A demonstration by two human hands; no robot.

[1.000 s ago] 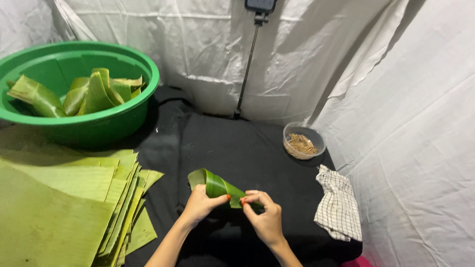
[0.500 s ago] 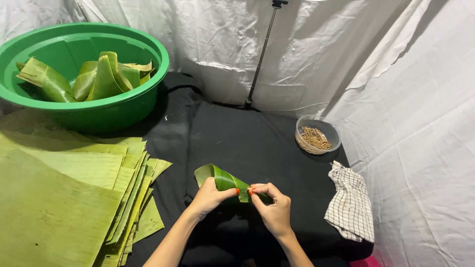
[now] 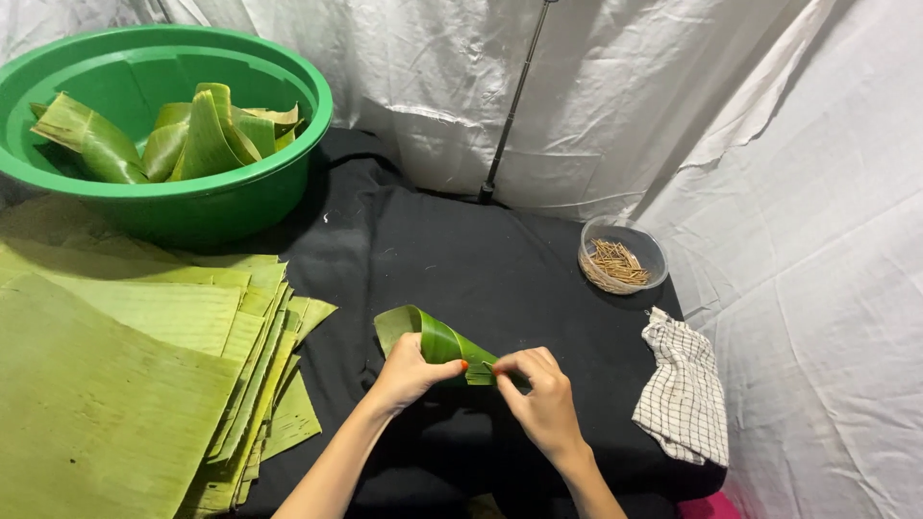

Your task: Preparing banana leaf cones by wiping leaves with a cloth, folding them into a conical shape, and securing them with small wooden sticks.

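Both hands meet at a rolled leaf cone [image 3: 435,338] lying near the front middle of a black cloth [image 3: 461,259]. The left hand [image 3: 409,373] wraps around the cone's body from below, fingers curled closed on it. The right hand [image 3: 540,394] pinches the cone's narrow right end, fingertips pressed together there; whether a small stick is between them cannot be made out. The cone's wide mouth opens to the left and away.

By the look of it, this cone is rolled and its tip is being closed or fastened, so it is close to done.

At the far left, a green basin [image 3: 288,163] holds several finished folded leaves [image 3: 197,135], perhaps five or six. At the near left lies a stack of flat leaf sheets [image 3: 115,365], many not yet rolled, so much of the work seems to remain.

To the far right sits a small clear bowl of thin sticks [image 3: 620,259]. Near it on the right lies a checked cloth [image 3: 683,394]. White sheeting [image 3: 798,192] hangs behind and to the right.
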